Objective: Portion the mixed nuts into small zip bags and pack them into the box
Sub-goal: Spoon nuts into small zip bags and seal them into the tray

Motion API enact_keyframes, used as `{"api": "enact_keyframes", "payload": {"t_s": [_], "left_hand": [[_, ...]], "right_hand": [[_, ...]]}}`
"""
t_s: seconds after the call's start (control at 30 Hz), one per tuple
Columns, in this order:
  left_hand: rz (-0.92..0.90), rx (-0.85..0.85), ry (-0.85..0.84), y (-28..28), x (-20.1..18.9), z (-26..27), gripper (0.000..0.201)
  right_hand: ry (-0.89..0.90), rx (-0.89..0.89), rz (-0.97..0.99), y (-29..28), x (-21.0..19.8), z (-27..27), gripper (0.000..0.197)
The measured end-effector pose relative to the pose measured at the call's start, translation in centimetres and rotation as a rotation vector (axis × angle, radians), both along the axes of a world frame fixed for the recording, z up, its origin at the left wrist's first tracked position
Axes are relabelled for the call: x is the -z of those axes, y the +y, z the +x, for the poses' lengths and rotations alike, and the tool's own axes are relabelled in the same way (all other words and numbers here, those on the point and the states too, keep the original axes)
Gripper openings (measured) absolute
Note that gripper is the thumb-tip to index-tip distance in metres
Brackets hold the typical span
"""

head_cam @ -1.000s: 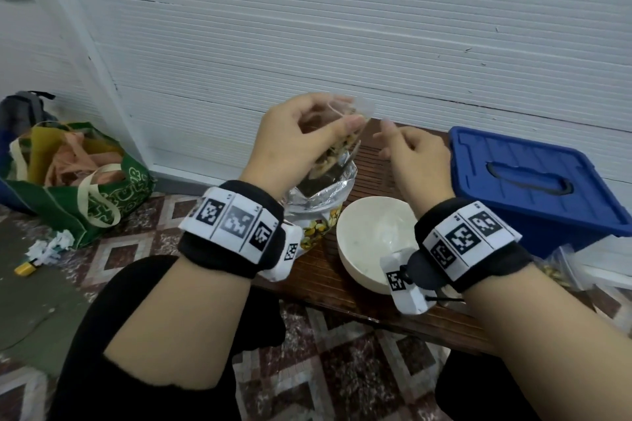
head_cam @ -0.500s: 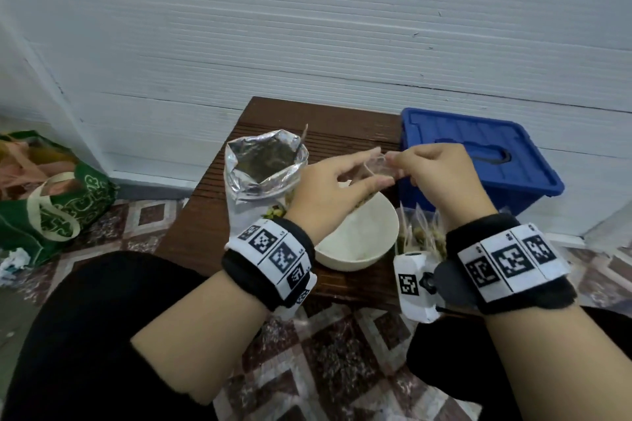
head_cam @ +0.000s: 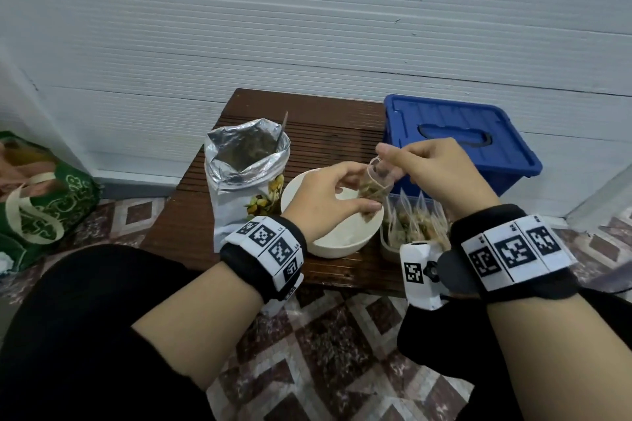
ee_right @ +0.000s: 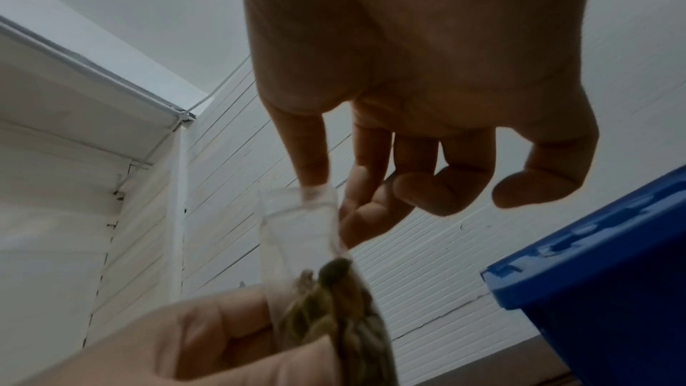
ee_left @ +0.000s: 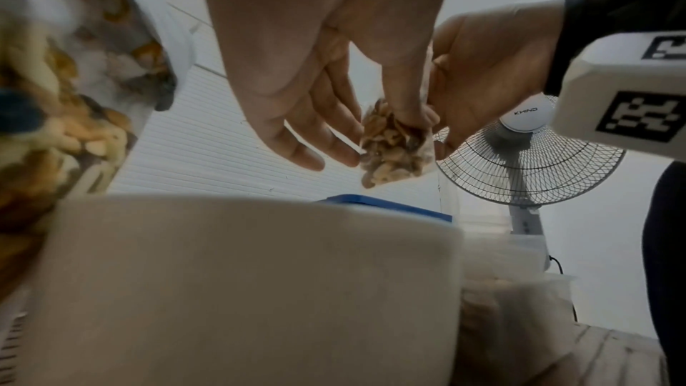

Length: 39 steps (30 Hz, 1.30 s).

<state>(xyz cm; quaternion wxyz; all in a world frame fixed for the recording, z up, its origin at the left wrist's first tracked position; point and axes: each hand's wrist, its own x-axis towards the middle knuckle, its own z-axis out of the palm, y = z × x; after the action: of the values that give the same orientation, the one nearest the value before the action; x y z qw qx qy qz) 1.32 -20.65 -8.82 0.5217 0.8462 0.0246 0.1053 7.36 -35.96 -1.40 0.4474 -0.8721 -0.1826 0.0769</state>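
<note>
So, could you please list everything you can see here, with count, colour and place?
small zip bag: one, clear, nuts inside, held over bowl
bowl: one, white, on table
nut pouch: one, silver, open, left of bowl
clear box: one, filled bags inside, right of bowl
blue lid: one, behind clear box
table: one, brown, against wall
tote bag: one, green, floor left
fan: one, white, right
left hand: holds bag's body
right hand: pinches bag's top

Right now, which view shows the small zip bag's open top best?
The right wrist view: the small zip bag shows its clear top, pinched by the right hand. The left wrist view shows mainly its nut-filled bottom; in the head view, fingers partly hide it.
</note>
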Motion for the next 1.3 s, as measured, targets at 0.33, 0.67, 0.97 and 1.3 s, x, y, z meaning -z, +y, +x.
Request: {"api": "enact_keyframes", "payload": {"t_s": [0.33,0.67,0.97,1.3], "left_hand": [[-0.039,0.004,0.017,-1.5,0.8,0.4,0.052],[0.061,-0.077,0.153,0.1,2.0,1.1,0.042],[0.142,-0.081,0.252,0.1,2.6,1.2,0.042],[0.264,-0.071,0.305,0.2,3.0,1.1,0.047]], "right_hand": [[-0.152,0.052,-0.251,-2.1,-0.1,-0.7,0.017],[-0.144,0.303,-0.383,-7.5,-0.4,0.5,0.024],[-0.05,0.289,-0.56,-7.9,2.2,0.1,0.018],[-0.012,0.238,-0.704,-7.1,4.8,0.3,0.009]]}}
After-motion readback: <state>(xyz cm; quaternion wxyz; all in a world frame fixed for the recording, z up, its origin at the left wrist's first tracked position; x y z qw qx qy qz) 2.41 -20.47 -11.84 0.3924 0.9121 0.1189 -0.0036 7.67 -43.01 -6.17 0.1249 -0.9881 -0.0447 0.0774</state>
